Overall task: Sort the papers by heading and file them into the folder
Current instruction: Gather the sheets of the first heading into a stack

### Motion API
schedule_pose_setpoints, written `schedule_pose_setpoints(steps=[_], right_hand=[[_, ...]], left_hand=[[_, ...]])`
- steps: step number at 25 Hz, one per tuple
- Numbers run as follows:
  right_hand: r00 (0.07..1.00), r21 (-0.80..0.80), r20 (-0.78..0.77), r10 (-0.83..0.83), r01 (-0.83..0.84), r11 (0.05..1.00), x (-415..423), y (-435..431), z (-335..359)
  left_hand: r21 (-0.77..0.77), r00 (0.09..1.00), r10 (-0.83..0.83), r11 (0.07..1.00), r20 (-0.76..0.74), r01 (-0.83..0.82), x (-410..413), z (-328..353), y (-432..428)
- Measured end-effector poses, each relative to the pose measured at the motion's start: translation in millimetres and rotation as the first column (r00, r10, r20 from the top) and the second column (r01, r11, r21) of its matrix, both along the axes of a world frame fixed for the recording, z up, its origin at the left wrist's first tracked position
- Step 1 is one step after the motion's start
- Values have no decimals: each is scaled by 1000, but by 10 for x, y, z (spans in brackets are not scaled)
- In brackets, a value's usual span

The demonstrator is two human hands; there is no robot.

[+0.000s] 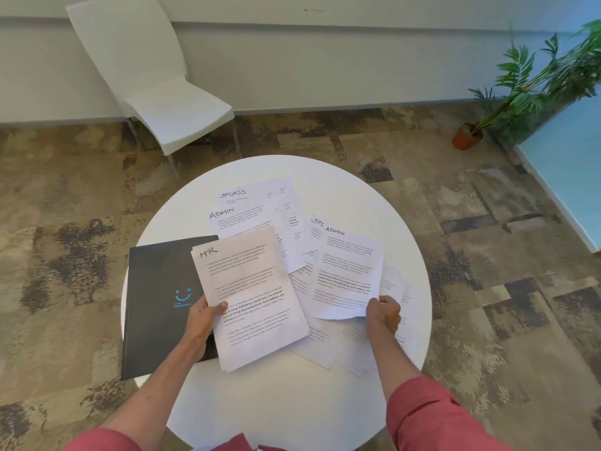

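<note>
A small stack of papers headed HR point(250, 294) is held by its left edge in my left hand point(203, 320), thumb on top. My right hand point(383, 314) pinches the bottom edge of a sheet headed ADMIN point(349, 271), lifted off the pile. A closed black folder point(159, 301) with a blue smile logo lies on the left of the round white table point(292, 395), partly under the HR stack. Further back lie a sheet headed SPORTS point(257, 192) and another ADMIN sheet point(240, 219). Loose sheets point(328, 349) are spread beneath both hands.
A white plastic chair point(153, 76) stands behind the table at the left. A potted plant point(468, 136) stands on the patterned carpet at the right, next to a light blue panel point(566, 177). A pale wall runs along the back.
</note>
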State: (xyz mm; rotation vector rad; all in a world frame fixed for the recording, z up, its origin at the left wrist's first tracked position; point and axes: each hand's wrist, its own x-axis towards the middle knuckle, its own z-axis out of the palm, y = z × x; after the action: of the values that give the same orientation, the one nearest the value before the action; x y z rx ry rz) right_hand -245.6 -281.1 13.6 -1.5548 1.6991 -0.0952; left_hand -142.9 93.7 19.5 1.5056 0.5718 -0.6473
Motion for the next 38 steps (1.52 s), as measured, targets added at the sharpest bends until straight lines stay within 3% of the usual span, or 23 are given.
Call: schedule_pose_setpoints(steps=[4, 8, 11, 15, 22, 27, 30, 38], right_hand=[[975, -61, 164, -149, 160, 985, -73, -255, 74], [936, -52, 308, -170, 195, 979, 5, -375, 34], [920, -6, 374, -121, 132, 991, 205, -298, -17], [912, 33, 403, 76, -98, 995, 570, 17, -44], [853, 49, 255, 456, -483, 874, 994, 517, -86], [921, -128, -190, 339, -366, 922, 733, 422, -158], [868, -36, -379, 321, -361, 932, 506, 380, -251], [882, 13, -362, 301, -318, 948, 418, 197, -337]], left_hand=[[-26, 1000, -8, 1000, -11, 7, -18, -35, -45], [-37, 999, -1, 999, -39, 0, -28, -81, -9], [-53, 997, 31, 998, -71, -35, -19, -83, 42], [-75, 995, 34, 996, -91, -41, 34, -85, 203], [-48, 994, 65, 996, -88, -69, 111, -98, 434], [-52, 994, 44, 997, -96, -49, 137, -138, 374], [-63, 994, 15, 998, -106, -22, 135, -157, 273], [-47, 993, -14, 999, -114, 9, 133, -172, 256]])
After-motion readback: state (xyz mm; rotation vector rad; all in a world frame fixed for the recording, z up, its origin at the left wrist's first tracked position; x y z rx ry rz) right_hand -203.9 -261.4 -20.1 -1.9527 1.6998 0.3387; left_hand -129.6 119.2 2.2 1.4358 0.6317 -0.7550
